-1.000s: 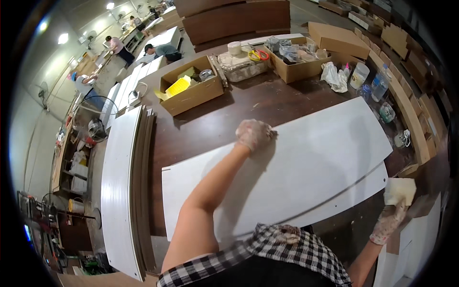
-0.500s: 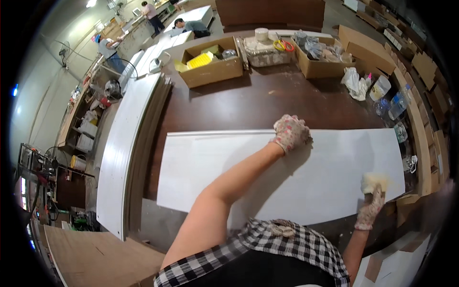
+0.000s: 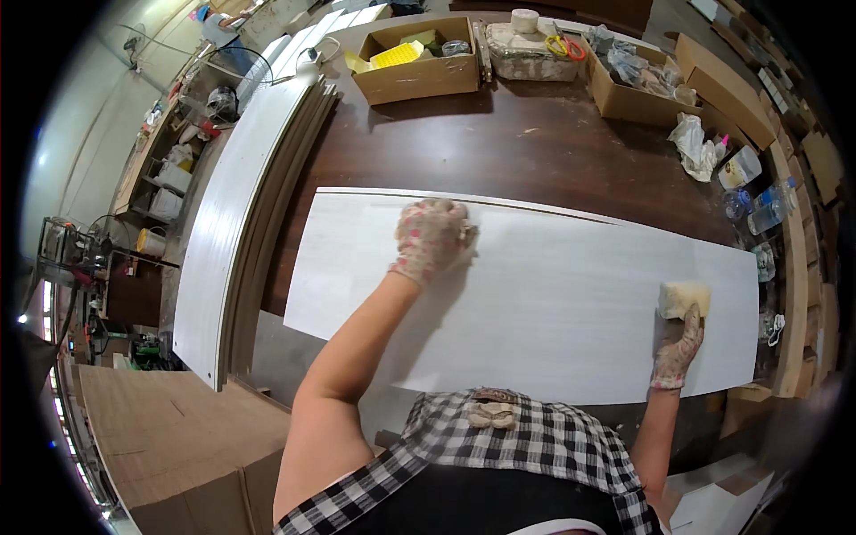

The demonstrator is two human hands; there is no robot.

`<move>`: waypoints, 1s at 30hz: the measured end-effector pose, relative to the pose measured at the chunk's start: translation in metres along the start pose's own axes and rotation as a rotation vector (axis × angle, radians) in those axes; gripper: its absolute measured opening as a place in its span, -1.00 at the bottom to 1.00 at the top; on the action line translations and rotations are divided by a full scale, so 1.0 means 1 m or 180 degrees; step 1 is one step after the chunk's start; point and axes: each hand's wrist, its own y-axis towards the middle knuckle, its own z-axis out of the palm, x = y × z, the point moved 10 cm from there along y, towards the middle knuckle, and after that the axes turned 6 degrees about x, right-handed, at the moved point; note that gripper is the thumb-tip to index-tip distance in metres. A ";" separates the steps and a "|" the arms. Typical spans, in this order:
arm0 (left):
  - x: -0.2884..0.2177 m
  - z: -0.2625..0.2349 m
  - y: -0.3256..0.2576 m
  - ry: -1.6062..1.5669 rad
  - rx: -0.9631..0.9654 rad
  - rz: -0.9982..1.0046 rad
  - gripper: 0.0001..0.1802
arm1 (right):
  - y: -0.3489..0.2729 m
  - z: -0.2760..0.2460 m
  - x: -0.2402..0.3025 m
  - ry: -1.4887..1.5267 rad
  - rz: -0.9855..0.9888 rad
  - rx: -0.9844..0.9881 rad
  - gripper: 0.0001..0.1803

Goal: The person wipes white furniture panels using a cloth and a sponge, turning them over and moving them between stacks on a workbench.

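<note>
A long white panel (image 3: 535,294) lies flat on the dark brown table. My left hand (image 3: 431,239), in a patterned glove, is closed and rests on the panel near its far edge, left of the middle. A bit of something greyish shows beside the fingers, too blurred to name. At the panel's right end my right hand (image 3: 679,349), gloved alike, grips a cream sponge block (image 3: 685,300) at its near side. The sponge is over the panel; whether it touches the surface I cannot tell.
White boards (image 3: 241,205) are stacked at the left. Along the table's far side stand a cardboard box (image 3: 419,78), a tub (image 3: 526,62) with scissors (image 3: 565,47), and another box (image 3: 624,100). A crumpled plastic bag (image 3: 694,147) and bottles (image 3: 769,209) line the right. A person (image 3: 218,36) stands far left.
My left hand has slid left along the panel. My right hand has moved slightly left and farther away with the sponge. The view has shifted, so the table's far side sits higher.
</note>
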 end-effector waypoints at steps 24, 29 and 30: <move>0.157 -0.031 -0.103 -0.1650 -0.0750 0.0356 -0.82 | -0.047 0.347 0.053 0.0039 0.0061 0.1712 -0.56; 0.104 -0.037 -0.110 -0.1735 -0.0205 0.0422 -0.71 | -0.080 0.492 0.103 -0.1302 -0.2007 0.2463 -0.45; 0.101 -0.033 -0.109 -0.1807 -0.0135 0.0413 -0.72 | -0.090 0.516 0.111 -0.1528 -0.2031 0.2626 -0.47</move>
